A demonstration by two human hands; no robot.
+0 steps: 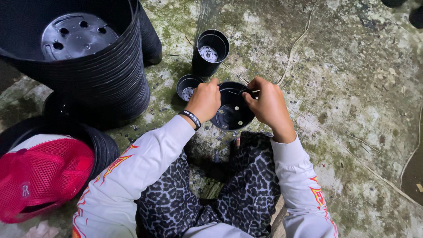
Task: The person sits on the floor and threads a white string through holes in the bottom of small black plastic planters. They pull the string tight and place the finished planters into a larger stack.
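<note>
A black plastic plant pot (232, 115) with holes in its bottom rests on the ground in front of my knees. My left hand (205, 100) grips its near-left rim. My right hand (265, 105) is at the right rim, its fingers pinched on a thin wire (240, 91) that runs across the pot's mouth. I cannot tell where the wire's ends go. A dark band sits on my left wrist.
A tall stack of large black pots (94, 66) stands at the left. Two small black pots (210, 50) (188, 87) stand beyond my hands. A red mesh cap (42, 174) lies on another pot stack at lower left. The ground is mossy concrete (352, 88) with loose thin wires.
</note>
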